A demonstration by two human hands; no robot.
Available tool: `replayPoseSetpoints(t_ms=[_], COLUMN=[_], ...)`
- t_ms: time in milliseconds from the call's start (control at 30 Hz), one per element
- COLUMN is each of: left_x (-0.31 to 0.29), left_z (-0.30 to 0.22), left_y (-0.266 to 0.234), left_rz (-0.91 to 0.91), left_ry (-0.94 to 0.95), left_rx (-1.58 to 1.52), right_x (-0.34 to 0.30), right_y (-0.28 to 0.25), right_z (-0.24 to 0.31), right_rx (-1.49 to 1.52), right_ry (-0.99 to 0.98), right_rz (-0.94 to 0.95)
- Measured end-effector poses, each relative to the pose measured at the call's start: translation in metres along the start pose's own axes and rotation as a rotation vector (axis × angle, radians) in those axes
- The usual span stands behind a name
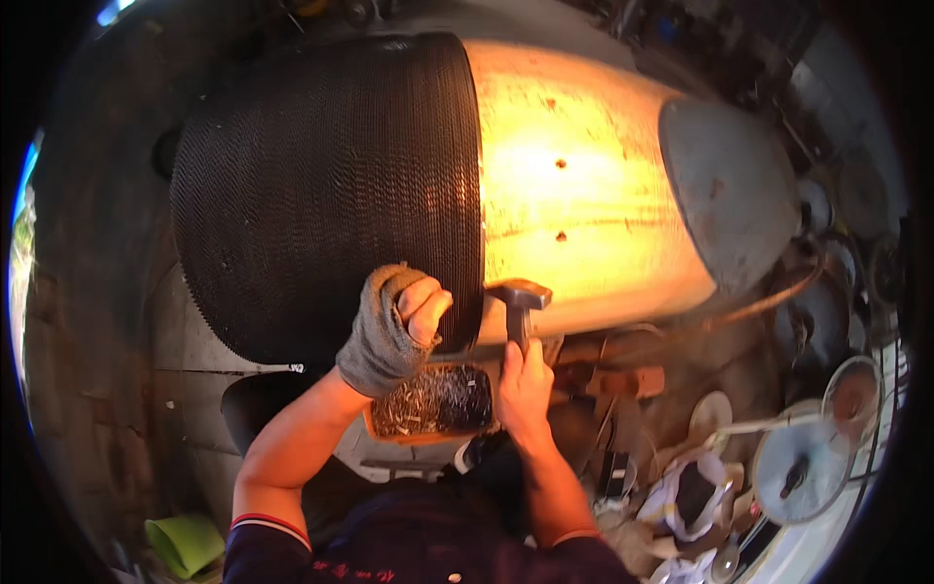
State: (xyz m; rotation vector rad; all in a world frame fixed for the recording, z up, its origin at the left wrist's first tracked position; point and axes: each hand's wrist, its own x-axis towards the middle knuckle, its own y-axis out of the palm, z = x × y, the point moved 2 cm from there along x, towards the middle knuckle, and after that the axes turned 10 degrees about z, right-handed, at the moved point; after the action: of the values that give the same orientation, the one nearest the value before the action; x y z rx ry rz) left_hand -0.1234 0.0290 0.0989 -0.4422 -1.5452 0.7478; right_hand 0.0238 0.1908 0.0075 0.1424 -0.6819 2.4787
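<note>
A big wooden drum [584, 185] lies on its side, its left part wrapped in a dark toothed sheet [331, 185]. My left hand [399, 321], in a grey fingerless glove, presses against the lower edge of that sheet, fingers curled, possibly pinching something small. My right hand [525, 384] is shut on the handle of a hammer [520, 297], whose head sits against the drum right at the sheet's edge. Below my hands stands an orange tray [433, 401] holding several small metal nails.
A grey disc [730, 185] caps the drum's right end. Round metal plates and wheels [803, 467] lie at the lower right among cluttered tools. A green object [185, 540] sits at lower left. The floor at left is dark concrete.
</note>
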Motion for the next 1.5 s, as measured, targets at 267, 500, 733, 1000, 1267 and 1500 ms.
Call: replayPoseSetpoints(t_ms=[267,500,733,1000,1267,1500], left_x=[0.032,0.039,0.036,0.035,0.046,0.050], left_z=[0.040,0.038,0.038,0.041,0.043,0.050], left_y=[-0.001,-0.001,0.004,0.013,0.003,0.006], left_rz=[0.030,0.041,0.030,-0.055,-0.004,0.034], left_ry=[0.000,-0.042,-0.104,-0.126,-0.150,-0.157], left_rx=[0.320,0.333,0.389,0.418,0.409,0.402], right_x=[-0.004,-0.009,-0.035,-0.015,-0.003,-0.011], right_y=[0.004,-0.014,-0.014,-0.003,-0.007,-0.007], right_z=[0.014,0.020,0.023,0.009,0.024,0.027], right_rx=[0.725,0.063,0.013,-0.206,-0.256,-0.054], right_ry=[0.401,-0.037,-0.146,-0.042,-0.126,-0.262], right_rz=[0.230,-0.109,-0.186,-0.069,-0.166,-0.274])
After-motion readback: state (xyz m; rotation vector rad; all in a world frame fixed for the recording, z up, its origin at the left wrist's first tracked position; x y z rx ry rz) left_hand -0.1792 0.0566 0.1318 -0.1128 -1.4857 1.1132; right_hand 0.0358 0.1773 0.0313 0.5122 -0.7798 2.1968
